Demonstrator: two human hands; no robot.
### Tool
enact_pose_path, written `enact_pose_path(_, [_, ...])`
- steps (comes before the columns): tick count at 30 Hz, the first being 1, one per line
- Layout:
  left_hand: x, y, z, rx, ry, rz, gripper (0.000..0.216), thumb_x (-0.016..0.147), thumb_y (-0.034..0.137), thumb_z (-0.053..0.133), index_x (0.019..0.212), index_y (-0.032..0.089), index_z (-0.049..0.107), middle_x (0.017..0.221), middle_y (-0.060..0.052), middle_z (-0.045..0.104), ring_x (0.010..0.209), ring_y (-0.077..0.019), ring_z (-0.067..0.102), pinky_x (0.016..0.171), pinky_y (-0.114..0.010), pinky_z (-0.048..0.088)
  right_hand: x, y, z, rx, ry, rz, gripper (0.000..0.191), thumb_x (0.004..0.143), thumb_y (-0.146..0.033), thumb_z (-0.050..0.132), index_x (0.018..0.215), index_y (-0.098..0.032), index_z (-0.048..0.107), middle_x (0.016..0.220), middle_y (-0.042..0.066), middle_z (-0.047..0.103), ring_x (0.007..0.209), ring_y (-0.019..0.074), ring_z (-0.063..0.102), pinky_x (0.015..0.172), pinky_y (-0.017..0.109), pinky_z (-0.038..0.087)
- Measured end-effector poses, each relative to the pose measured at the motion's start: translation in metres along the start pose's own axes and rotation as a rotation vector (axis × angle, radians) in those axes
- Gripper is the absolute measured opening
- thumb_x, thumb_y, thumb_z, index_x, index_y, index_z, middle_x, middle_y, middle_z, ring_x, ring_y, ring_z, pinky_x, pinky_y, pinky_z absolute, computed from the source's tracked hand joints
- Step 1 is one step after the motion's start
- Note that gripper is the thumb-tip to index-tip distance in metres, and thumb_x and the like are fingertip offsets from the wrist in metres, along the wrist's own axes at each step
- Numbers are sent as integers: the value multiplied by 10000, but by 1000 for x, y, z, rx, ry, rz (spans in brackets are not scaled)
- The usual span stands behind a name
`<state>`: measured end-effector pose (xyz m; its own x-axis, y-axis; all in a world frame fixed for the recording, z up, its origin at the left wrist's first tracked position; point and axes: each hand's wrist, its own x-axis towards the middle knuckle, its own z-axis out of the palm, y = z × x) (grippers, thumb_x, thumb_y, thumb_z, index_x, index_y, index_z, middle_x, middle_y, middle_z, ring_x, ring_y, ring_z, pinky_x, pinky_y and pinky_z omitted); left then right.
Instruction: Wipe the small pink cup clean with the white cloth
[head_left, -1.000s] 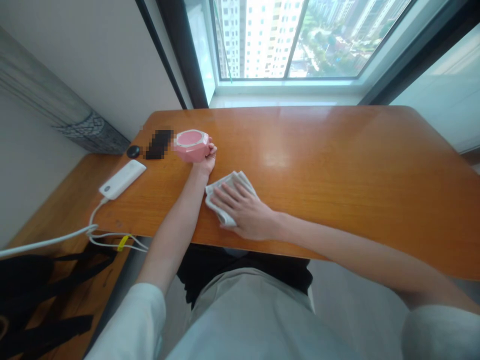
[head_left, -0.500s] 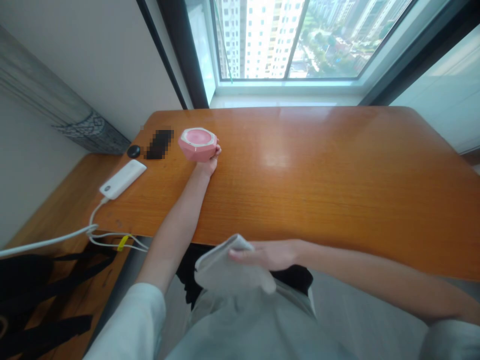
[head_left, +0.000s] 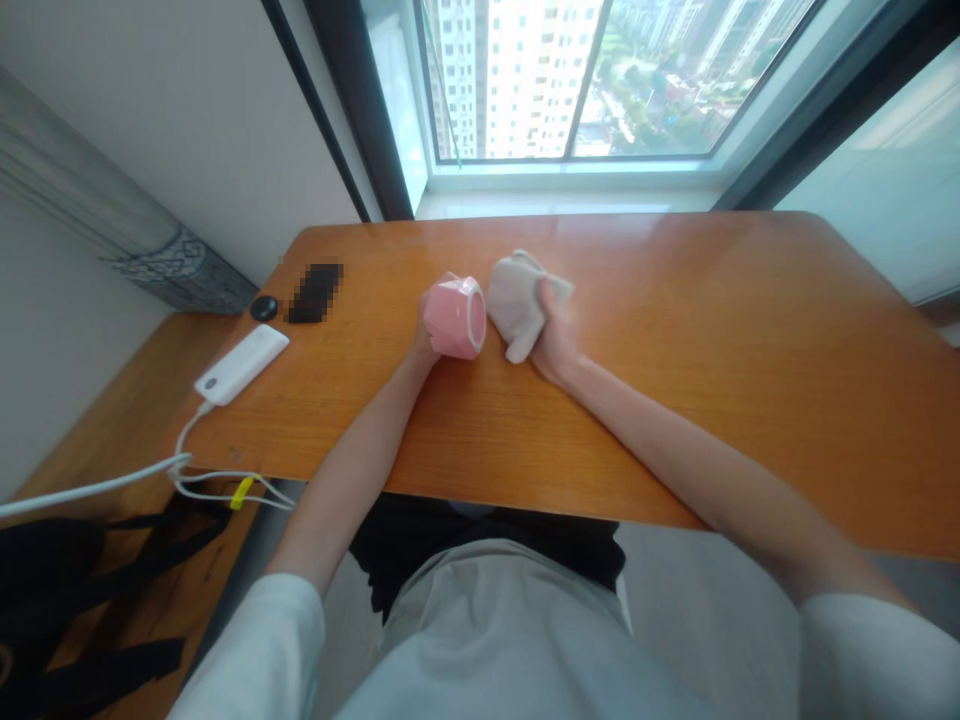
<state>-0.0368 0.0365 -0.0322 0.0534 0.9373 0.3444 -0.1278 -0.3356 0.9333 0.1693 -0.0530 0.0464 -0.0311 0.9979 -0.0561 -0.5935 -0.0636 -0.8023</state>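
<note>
Nearest the viewer, the person's trunk and pale sleeves fill the lower frame, and both upper arms are cut off by the bottom edge. A black bag (head_left: pixel 67 590), partly out of frame, lies low on the left beside one white cable (head_left: pixel 112 482) with a yellow tie. The tabletop (head_left: pixel 750 340) runs wide and bare to the right; its near edge crosses above the lap. One white power bank (head_left: pixel 241 364) lies near the left edge. At centre, the left hand (head_left: pixel 424 335) is mostly hidden behind one pink cup (head_left: pixel 455 317), which it grips tilted on its side, mouth turned right. Just beside it, the right hand (head_left: pixel 553 335) has its grip closed on one grey cloth (head_left: pixel 517 300), bunched close to the cup's mouth; contact cannot be told. Farther left sit one small black round object (head_left: pixel 263 308) and one blurred dark item (head_left: pixel 315 292), unidentifiable. Beyond, the window (head_left: pixel 600 80) shows towers.
</note>
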Motion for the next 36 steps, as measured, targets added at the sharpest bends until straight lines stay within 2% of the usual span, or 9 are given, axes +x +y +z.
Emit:
enact_pose_path(2, [-6,4,5,48,-24,29,500,956,576,1000,825,252,642,760,31,661,729,-160,644,698,-370,541,-13,23,5,-46,-170,-5,529,1107,-739,702,1447,-340,773,1536,10,870,1704,302,636,1486,573,484])
enact_pose_path(6, [-12,17,10,338,-29,170,494,1147,658,796,921,247,641,803,32,698,875,-153,712,777,-376,525,-27,48,4,-138,-197,-9,663,1054,-829,734,1557,-398,766,1642,-7,804,1822,298,492,1551,633,360])
enact_pose_path(8, [-14,27,13,502,46,260,552,1229,698,633,918,243,614,795,33,691,874,-133,704,768,-366,498,-27,50,0,-161,-176,-27,656,1049,-823,747,1554,-405,771,1611,-3,812,1838,299,460,1531,642,400])
enact_pose_path(10, [-18,38,19,580,114,337,575,1226,716,612,899,243,611,805,32,702,805,-117,661,732,-354,477,-25,50,-3,-156,-155,-37,646,1036,-849,749,1475,-378,803,1483,23,861,1764,316,559,1465,615,512])
enact_pose_path(14, [-31,56,34,654,36,473,391,1211,570,656,980,255,672,926,-2,780,804,-167,681,737,-364,502,-17,49,-5,-97,-108,-20,703,996,-948,722,1310,-327,823,1205,55,907,1498,348,776,1204,545,725])
enact_pose_path(18, [-32,57,32,734,14,489,297,1228,470,630,1023,259,677,947,-14,770,820,-185,678,751,-366,476,-17,49,-5,-81,-123,-37,763,977,-984,716,1354,-328,817,1300,60,915,1554,363,749,1243,575,705])
enact_pose_path(24, [-17,48,3,803,124,409,376,1265,502,605,963,279,621,884,5,693,786,-174,623,752,-383,463,-23,50,0,-123,-211,-78,815,998,-970,702,1519,-348,785,1640,42,815,1752,343,588,1501,633,455])
enact_pose_path(31, [-35,55,31,796,14,475,229,1236,398,597,1070,276,697,1012,-50,788,856,-228,728,760,-397,541,-16,44,-8,-58,-132,15,823,962,-1001,678,1429,-334,794,1391,58,905,1570,396,735,1282,624,662])
enact_pose_path(36, [-45,63,38,720,-78,568,315,1242,511,577,1080,284,723,1013,-53,776,865,-233,744,752,-379,540,-17,39,-8,1,-75,99,620,1007,-894,721,1249,-327,788,1147,56,909,1366,367,827,1130,557,735])
